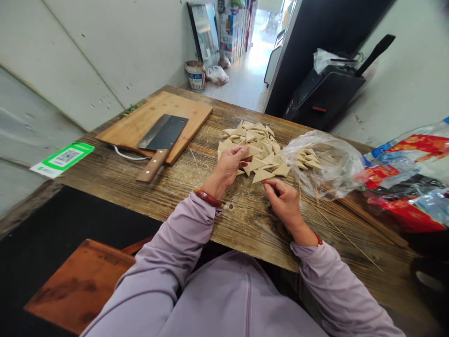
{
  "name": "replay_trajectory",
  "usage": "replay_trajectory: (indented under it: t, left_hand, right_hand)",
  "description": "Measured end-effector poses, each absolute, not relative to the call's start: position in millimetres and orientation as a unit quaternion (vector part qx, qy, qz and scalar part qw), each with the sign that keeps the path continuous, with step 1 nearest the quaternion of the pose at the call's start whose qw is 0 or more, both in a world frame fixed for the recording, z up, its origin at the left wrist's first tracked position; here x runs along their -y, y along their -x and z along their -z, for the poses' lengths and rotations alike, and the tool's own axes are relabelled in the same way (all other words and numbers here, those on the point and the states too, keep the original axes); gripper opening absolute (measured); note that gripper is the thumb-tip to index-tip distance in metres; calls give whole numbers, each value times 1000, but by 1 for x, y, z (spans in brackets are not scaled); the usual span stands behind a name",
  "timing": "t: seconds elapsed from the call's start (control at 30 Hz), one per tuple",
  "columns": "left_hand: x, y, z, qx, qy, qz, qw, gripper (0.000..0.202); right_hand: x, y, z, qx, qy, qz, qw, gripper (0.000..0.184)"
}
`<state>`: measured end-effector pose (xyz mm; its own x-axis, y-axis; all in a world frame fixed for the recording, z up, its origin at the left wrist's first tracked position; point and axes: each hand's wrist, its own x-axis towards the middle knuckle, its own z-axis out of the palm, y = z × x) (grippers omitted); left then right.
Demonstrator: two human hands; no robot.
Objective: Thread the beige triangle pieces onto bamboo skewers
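Two hands are counted near the dial's centre, plus way too many overlapping beige triangles to be tallied, tbh. One cleaver and one cutting board are spotted at 10 o'clock, one QR card at 9, one bucket near 11, one stretched-out clear bag at 3.

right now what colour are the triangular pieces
The triangular pieces are tan, clearest in the head view.

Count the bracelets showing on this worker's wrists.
2: a red-brown bracelet just behind the left hand, and a red bracelet behind the right hand, at the cuff. More may be hidden under the sleeves.
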<state>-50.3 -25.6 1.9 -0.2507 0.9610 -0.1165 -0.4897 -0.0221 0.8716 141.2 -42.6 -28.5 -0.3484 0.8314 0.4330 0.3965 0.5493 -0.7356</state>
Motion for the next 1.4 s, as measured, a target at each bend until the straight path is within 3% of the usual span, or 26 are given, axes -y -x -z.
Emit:
replay_trajectory:
  t: [0.43,1.13,1.4]
  left_hand:
    - [23,46,3,-428,-289,-690,507,33]
    - [23,48,-1,-429,-233,-681,546,22]
    - [23,50,-2,-467,-226,-683,514,21]
  right_hand:
    - [42,-140,29,787,386,-253,411,23]
    - [41,-134,29,777,388,-263,421,23]
    - [40,-137,32,787,377,-255,417,21]
